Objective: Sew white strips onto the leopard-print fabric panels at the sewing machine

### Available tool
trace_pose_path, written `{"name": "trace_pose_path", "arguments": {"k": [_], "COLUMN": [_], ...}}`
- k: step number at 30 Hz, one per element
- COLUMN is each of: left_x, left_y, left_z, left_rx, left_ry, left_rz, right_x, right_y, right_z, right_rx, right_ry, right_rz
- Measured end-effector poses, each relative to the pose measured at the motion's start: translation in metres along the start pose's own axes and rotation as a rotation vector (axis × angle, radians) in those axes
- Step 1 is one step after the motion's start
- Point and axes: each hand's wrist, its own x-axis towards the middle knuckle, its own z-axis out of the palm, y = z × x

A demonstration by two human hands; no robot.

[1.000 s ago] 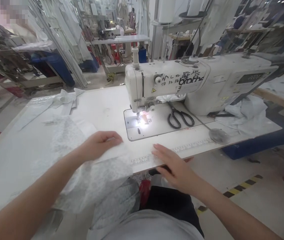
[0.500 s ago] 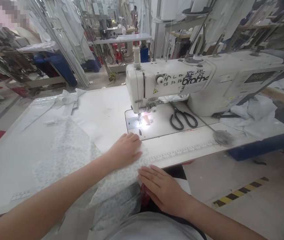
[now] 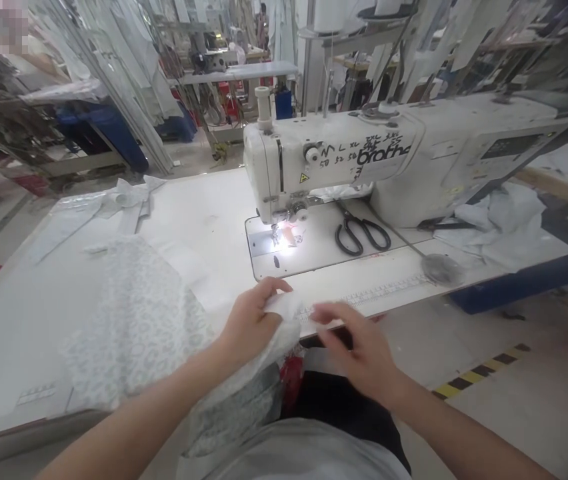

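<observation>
A pale, leopard-patterned fabric (image 3: 144,320) spreads over the left of the sewing table and hangs over its front edge towards my lap. My left hand (image 3: 257,317) is closed on the fabric's right end, thumb and fingers pinching a raised fold. Just to the right, my right hand (image 3: 357,347) is lifted with thumb and fingers apart, slightly blurred, holding nothing. Beyond both hands is the sewing machine (image 3: 334,160), its lamp lighting the needle area.
Black-handled scissors (image 3: 361,233) lie on the machine bed. A measuring tape strip (image 3: 384,290) runs along the front edge, near a round greyish disc on a rod (image 3: 440,269). Crumpled white cloth (image 3: 499,227) lies at right, more cloth pieces (image 3: 124,197) at back left.
My left hand has gone from lying flat on the fabric to pinching and raising its end. My right hand has come off the fabric and moved right, fingers spread.
</observation>
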Motion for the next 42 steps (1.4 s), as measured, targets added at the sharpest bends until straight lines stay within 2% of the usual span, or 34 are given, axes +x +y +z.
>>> {"name": "trace_pose_path", "arguments": {"k": [2,5,7,9,11,13,14,18,19,21,24,26,27,29,32,34,35,38,42], "left_x": [-0.011,-0.022,-0.028,-0.035,-0.042,-0.05,-0.053,-0.058,-0.057,-0.053,-0.044,-0.039,-0.038,-0.04,-0.055,-0.068,-0.074,-0.084,-0.088], "left_y": [0.006,0.012,0.015,0.018,0.02,0.022,0.023,0.022,0.021,0.02,0.017,0.014,0.012,0.009,0.005,0.001,-0.003,-0.017,-0.032], "left_z": [0.0,0.0,-0.002,-0.005,-0.006,-0.004,-0.002,0.005,0.005,0.004,-0.003,-0.007,-0.009,-0.009,-0.002,0.005,0.008,0.013,0.014], "left_rx": [-0.09,-0.195,-0.3,-0.499,-0.739,-0.899,-0.93,-0.888,-0.862,-0.742,-0.417,-0.313,-0.343,-0.547,-0.967,-1.157,-1.211,-1.257,-1.253], "left_ry": [-0.018,-0.038,-0.074,-0.2,-0.39,-0.525,-0.553,-0.545,-0.499,-0.326,0.009,0.124,0.12,-0.009,-0.337,-0.448,-0.448,-0.333,-0.328], "left_rz": [-0.013,0.0,0.009,-0.003,-0.044,-0.104,-0.129,-0.159,-0.153,-0.124,-0.043,-0.027,-0.051,-0.137,-0.244,-0.281,-0.299,-0.358,-0.383], "right_x": [0.015,0.029,0.031,0.028,0.021,0.014,0.011,0.001,-0.001,-0.003,-0.005,-0.003,-0.002,0.001,0.003,0.0,-0.003,-0.011,-0.014], "right_y": [-0.006,-0.014,-0.019,-0.023,-0.026,-0.026,-0.024,-0.012,-0.009,-0.008,-0.018,-0.028,-0.032,-0.035,-0.027,-0.016,-0.01,-0.003,-0.016], "right_z": [-0.006,-0.007,-0.006,-0.005,-0.002,0.002,0.006,0.02,0.024,0.031,0.038,0.04,0.039,0.037,0.039,0.045,0.049,0.051,0.027], "right_rx": [0.09,0.218,0.335,0.525,0.751,0.914,0.952,0.975,0.984,1.001,0.947,0.852,0.786,0.605,0.186,-0.001,-0.04,-0.057,0.002], "right_ry": [0.026,-0.117,-0.177,-0.269,-0.366,-0.392,-0.38,-0.392,-0.368,-0.276,-0.2,-0.15,-0.097,0.042,0.169,0.167,0.148,0.091,0.032], "right_rz": [0.131,0.234,0.252,0.256,0.28,0.338,0.378,0.527,0.544,0.531,0.462,0.451,0.455,0.414,0.156,0.01,-0.023,-0.019,-0.106]}}
